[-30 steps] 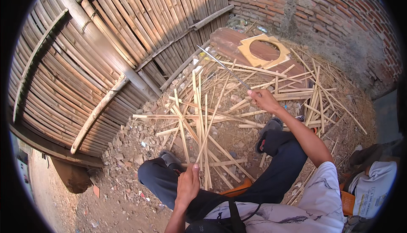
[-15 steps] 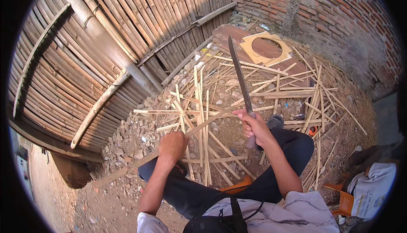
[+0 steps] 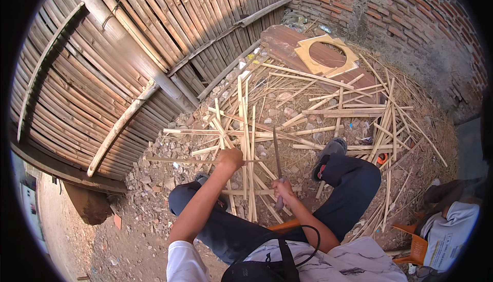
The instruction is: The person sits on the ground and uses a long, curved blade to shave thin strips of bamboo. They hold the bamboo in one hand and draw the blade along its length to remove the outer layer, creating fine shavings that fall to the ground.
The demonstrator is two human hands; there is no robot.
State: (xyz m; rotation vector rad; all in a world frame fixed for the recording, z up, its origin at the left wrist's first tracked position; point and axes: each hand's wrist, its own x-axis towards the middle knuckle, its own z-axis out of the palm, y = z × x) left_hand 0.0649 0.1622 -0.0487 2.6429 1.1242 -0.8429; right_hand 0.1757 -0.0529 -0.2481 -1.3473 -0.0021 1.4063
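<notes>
My left hand is closed around a long flat bamboo strip, which lies nearly level above the ground and sticks out on both sides of the fist. In my right hand is the handle of a machete. Its narrow blade points up and away from me, edge-on, a short way right of the strip's end; the two look apart. Beneath and beyond both hands, many pale split bamboo strips lie crisscrossed on the rubble.
A bamboo fence stands at the left and a brick wall at the far right. Behind the strips lies a brown board with a yellow cutout panel. An orange plastic chair with cloth is at right.
The bamboo strip has swung from a slant to nearly level as my left hand moved up and right. My right hand has lowered the machete toward me and left, turning its blade edge-on.
</notes>
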